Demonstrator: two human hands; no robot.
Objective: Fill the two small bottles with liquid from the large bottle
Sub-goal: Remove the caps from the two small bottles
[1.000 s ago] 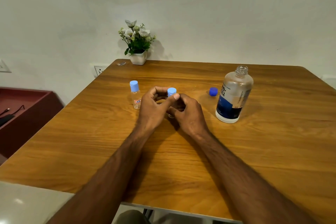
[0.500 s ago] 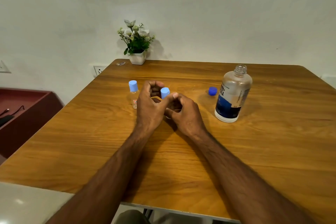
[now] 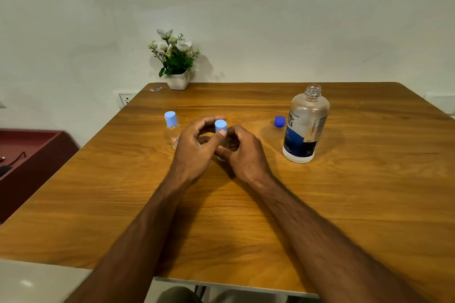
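Pinching light-blue cap [image 3: 220, 126] with left hand [image 3: 197, 147]; right hand [image 3: 243, 152] grips small bottle [image 3: 221, 156] beneath. Second capped small bottle [image 3: 172, 130] left of hands; uncapped large bottle [image 3: 305, 125] right.

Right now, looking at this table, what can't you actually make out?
- Body of the small clear bottle with the light blue cap: head view, hidden behind both hands, left and right, so its fill level is unknown.
- Large clear bottle with dark blue label: lettering partly turned away.
- Second small clear bottle: red label too small to read.
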